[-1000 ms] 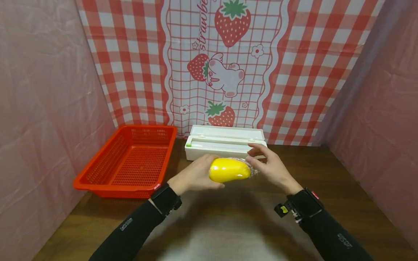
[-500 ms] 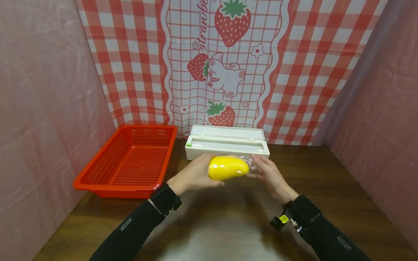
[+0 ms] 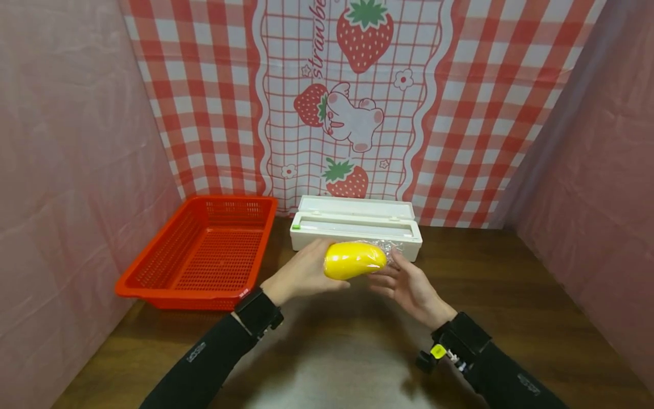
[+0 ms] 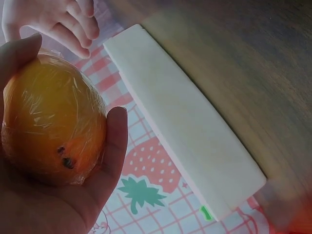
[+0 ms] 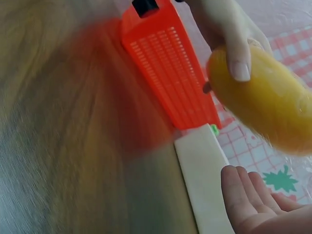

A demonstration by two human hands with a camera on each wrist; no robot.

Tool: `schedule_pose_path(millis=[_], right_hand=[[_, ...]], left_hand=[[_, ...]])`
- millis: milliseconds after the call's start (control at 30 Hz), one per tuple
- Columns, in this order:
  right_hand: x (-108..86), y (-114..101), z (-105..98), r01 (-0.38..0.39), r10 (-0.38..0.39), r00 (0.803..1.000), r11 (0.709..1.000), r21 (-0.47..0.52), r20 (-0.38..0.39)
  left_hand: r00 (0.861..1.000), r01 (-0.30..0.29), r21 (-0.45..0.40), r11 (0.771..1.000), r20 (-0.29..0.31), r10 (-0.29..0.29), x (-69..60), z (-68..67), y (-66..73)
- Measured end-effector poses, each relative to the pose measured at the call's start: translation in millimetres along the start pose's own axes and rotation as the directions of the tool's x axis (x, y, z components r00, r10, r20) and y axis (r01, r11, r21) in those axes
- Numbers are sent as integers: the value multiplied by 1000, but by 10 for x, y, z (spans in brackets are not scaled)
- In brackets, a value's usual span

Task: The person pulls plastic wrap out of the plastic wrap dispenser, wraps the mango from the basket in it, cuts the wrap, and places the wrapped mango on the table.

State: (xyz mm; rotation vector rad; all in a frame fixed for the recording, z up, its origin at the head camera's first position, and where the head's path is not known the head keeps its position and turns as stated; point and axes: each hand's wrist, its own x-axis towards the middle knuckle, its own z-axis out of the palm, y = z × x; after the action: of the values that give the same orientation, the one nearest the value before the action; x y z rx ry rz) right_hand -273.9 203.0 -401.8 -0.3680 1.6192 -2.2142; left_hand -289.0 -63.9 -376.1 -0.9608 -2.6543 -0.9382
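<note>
A yellow mango [image 3: 355,260] wrapped in clear plastic film is held above the table by my left hand [image 3: 301,274], thumb and fingers round its left end. Its blunt end, with dark marks, faces the left wrist camera, and the film [image 4: 83,97] looks creased over the skin. Loose film [image 3: 392,249] bunches at the mango's right end. Beside that end is my right hand [image 3: 413,287], palm turned toward the fruit and fingers loosely extended. The right wrist view shows its fingertips [image 5: 229,173] apart from the mango [image 5: 273,97].
Behind the hands, a long white cling film dispenser [image 3: 357,233] stands with its lid raised against the checked strawberry cloth [image 3: 470,113]. A red plastic basket [image 3: 250,267] sits on the left of the wooden table [image 3: 511,295]. Pink cloth walls [image 3: 598,199] rise at both sides.
My right hand came in to the film at the mango's right end, then moved down and left, turning palm-up. The mango shifted slightly up and left in my left hand.
</note>
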Motion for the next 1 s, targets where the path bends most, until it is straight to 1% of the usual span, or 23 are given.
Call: schedule_pose_path(millis=[67, 200, 367, 467, 567, 767, 900, 1000], right_hand=[[-4, 16, 43, -6, 5, 1000, 999, 46, 11], [-8, 38, 135, -6, 4, 1000, 994, 105, 23], [5, 34, 235, 21, -22, 1000, 991, 130, 9], [25, 24, 291, 41, -38, 999, 989, 144, -18], [41, 10, 335, 56, -47, 997, 987, 150, -61], [85, -14, 387, 88, -61, 986, 981, 173, -155], [113, -15, 406, 120, -80, 977, 973, 197, -198], [124, -27, 418, 126, -83, 972, 974, 189, -222]], left_hand=[[1000, 5, 6, 1000, 2, -5, 1, 17, 0], [1000, 9, 4, 1000, 11, -9, 2, 51, 7], [1000, 5, -7, 1000, 13, -5, 10, 78, 18], [1000, -4, -15, 1000, 7, 4, 12, 78, 28], [1000, -16, -30, 999, 4, 16, 16, 77, 44], [1000, 1, -62, 998, 18, 0, 8, 101, 84], [999, 19, -43, 999, 27, -18, 8, 121, 108], [999, 19, -26, 999, 26, -19, 13, 132, 116]])
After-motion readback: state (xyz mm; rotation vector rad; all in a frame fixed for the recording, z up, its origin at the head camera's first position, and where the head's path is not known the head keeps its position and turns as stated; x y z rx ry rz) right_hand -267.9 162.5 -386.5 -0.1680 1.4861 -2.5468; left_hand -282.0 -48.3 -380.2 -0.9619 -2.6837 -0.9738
